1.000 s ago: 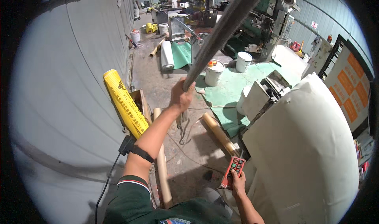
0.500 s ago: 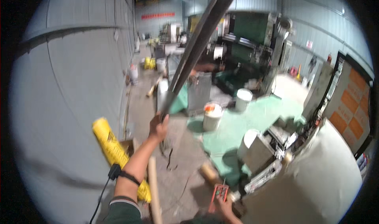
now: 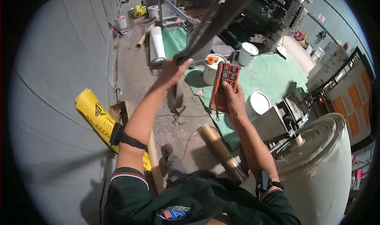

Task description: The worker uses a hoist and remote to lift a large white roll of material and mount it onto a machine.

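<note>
My left hand [image 3: 174,72] is raised at arm's length, its fingers closed round the lower end of a long dark strap-like length [image 3: 213,31]. That length slants up and out past the top edge, blurred, and I cannot tell whether it is a strap or a rigid bar. A dark tail with a hook-like end [image 3: 178,111] hangs under the hand. My right hand [image 3: 234,99] grips a red handheld remote control [image 3: 224,80] from below, its face toward me. The thumb lies on the lower part of its buttons.
A large white roll [image 3: 324,173] stands close on my right beside cardboard tubes [image 3: 221,143]. White buckets [image 3: 248,54] sit on green floor sheeting [image 3: 277,72]. At left, a yellow roll [image 3: 97,114] leans by the grey wall [image 3: 59,86]. Dark machinery [image 3: 257,23] stands ahead.
My view has tipped downward. The right hand has come up and forward with the remote control, now close to the left hand. My left hand still holds the dark length.
</note>
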Demonstrator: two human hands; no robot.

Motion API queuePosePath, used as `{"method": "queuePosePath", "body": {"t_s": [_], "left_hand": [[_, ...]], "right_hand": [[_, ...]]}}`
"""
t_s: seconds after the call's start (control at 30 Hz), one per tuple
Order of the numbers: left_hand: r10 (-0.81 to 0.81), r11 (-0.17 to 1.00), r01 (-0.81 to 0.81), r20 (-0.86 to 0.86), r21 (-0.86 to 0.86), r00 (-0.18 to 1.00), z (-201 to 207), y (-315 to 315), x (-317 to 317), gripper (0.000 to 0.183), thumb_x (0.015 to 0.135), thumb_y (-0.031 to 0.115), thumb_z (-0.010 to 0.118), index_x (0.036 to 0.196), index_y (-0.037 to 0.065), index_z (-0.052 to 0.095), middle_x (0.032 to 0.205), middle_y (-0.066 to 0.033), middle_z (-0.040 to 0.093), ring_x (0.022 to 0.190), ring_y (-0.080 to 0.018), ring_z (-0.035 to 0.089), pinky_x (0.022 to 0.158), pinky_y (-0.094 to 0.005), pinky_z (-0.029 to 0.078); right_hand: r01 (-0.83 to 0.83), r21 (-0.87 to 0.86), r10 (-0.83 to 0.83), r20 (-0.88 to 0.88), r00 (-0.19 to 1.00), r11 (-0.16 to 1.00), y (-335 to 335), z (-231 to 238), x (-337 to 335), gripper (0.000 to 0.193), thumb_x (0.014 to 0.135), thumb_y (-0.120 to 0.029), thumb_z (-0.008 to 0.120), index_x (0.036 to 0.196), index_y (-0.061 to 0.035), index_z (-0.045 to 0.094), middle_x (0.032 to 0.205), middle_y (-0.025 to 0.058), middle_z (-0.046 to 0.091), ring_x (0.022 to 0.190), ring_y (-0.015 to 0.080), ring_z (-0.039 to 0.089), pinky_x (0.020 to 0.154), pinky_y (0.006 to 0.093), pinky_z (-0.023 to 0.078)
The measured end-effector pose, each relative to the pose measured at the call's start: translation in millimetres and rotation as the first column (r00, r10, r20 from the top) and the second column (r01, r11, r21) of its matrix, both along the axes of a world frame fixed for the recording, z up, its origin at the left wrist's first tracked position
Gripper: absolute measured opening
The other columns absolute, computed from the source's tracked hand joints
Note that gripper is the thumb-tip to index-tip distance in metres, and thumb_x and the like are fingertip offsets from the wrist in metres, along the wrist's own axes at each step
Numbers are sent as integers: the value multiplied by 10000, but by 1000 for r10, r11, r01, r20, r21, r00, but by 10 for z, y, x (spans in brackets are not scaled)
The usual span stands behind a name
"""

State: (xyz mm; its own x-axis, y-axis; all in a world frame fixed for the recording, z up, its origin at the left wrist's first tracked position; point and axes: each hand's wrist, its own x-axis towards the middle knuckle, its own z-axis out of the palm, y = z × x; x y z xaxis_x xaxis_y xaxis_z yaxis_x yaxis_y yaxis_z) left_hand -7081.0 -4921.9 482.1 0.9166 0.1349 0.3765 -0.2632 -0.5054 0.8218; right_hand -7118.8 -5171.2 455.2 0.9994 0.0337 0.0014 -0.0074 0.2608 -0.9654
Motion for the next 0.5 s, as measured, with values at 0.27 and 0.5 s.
{"method": "queuePosePath", "body": {"t_s": [0.27,0.5], "left_hand": [[-287,938,291,48,-190,957,34,653,640,315,937,318,672,1053,26,691,722,-1,625,610,-76,524,537,-295,443],[-427,904,422,144,64,893,87,1229,1230,260,961,231,631,1080,2,658,764,-73,658,675,-128,608,593,-335,502]], "right_hand": [[32,23,-32,17,999,999,1409,-58,811,340,933,-231,693,1148,-13,545,963,71,652,780,127,640,660,286,549],[84,45,-85,23,996,995,2108,-57,1354,334,940,-261,683,1126,-18,549,985,60,633,841,120,628,715,286,546]]}}
